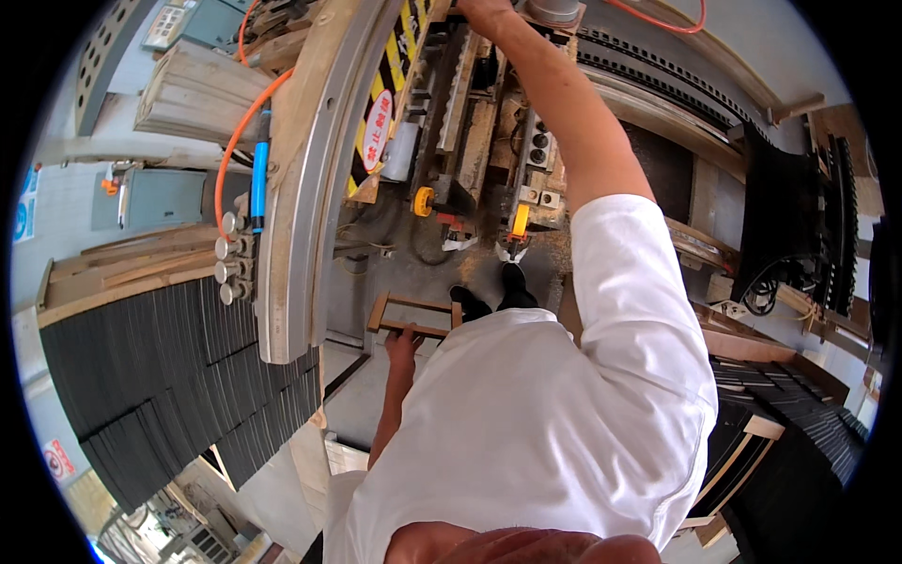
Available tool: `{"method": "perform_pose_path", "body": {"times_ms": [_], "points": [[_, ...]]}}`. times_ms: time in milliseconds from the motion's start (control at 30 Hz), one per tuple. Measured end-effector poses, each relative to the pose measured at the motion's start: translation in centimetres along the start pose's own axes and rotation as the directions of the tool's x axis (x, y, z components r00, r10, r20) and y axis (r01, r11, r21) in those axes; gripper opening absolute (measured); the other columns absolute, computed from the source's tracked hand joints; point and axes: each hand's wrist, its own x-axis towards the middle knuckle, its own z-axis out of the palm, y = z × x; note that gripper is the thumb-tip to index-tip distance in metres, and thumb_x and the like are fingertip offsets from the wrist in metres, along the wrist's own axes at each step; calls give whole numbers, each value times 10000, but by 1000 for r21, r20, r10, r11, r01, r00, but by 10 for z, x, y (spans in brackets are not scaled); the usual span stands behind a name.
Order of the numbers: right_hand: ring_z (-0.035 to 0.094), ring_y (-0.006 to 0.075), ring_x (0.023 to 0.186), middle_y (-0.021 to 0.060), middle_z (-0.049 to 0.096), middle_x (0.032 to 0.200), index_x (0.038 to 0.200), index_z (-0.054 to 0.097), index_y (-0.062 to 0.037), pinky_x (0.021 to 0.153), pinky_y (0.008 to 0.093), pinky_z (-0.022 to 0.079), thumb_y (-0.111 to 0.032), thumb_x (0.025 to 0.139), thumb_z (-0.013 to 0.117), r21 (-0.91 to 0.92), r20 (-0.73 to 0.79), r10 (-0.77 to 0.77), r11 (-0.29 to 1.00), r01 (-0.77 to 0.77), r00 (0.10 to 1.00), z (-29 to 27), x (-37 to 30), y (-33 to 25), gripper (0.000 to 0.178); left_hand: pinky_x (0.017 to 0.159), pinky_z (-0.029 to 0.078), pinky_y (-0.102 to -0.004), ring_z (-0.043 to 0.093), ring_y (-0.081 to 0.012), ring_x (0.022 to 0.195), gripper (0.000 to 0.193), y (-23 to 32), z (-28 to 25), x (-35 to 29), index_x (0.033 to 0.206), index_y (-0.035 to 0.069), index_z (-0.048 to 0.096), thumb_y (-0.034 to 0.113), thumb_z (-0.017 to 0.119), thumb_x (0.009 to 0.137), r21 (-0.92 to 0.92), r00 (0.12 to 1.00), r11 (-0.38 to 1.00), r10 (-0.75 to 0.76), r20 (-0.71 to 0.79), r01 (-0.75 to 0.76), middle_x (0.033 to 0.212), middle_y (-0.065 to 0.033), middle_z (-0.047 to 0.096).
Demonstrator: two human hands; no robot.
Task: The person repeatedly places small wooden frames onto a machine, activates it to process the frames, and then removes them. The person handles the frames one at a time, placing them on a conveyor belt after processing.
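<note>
At the left of my body, my left hand (402, 342) is closed on the near bar of a small rectangular wooden frame (378, 311). The frame has an open middle and hangs above the floor. My right arm stretches far forward over a long machine with wooden and metal rails (477, 141). At the top edge of the picture is my right hand (485, 13), beside the machine's far part. Its fingers are cut off by the picture's edge, so their grip cannot be made out. A round grey metal part (552, 9) sits just right of it.
A grey metal beam (291, 254) runs along the left, with an orange hose (227, 169) and a blue tube (260, 179). Yellow wheels (425, 200) stick out at the machine's near end. Stacks of dark strips (169, 376) stand at left; a black curved cover (785, 207) is at right.
</note>
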Motion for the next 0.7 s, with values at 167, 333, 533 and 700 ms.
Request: {"method": "perform_pose_path", "body": {"times_ms": [167, 333, 533, 700], "points": [[639, 266, 1064, 114, 667, 1140, 1042, 710, -97, 837, 377, 538, -171, 796, 692, -80, 25, 49, 996, -47, 998, 26, 17, 15, 257, 738, 604, -349, 624, -238, 918, 314, 13, 11, 2, 1113, -55, 524, 116, 635, 875, 46, 999, 998, 51, 2, -51, 1018, -128, 580], [652, 273, 1032, 120, 679, 1105, 1031, 713, -96, 828, 382, 542, -185, 802, 689, -69, 110, -4, 998, 12, 994, -7, 0, 2, 247, 723, 606, -351, 630, -240, 886, 274, 7, 13, -7, 1080, -53, 527, 100, 626, 876, 14, 998, 999, 40, -58, -39, 1003, -133, 589], [660, 278, 1012, 124, 688, 1074, 1007, 713, -94, 817, 388, 545, -160, 815, 659, -59, 24, -8, 998, 9, 1000, 25, 20, 21, 210, 727, 603, -357, 634, -242, 894, 279, -6, 5, -6, 1100, -61, 525, 90, 611, 881, 4, 998, 1000, 5, -68, -4, 1014, -138, 598], [661, 273, 1014, 112, 690, 1080, 1019, 707, -95, 807, 392, 547, -149, 843, 630, -105, 17, 0, 994, 2, 1000, 38, 25, 23, 200, 732, 602, -359, 639, -250, 910, 281, -4, 8, -10, 1102, -69, 526, 82, 606, 880, -18, 998, 999, 31, -63, -32, 1015, -141, 601]]}}
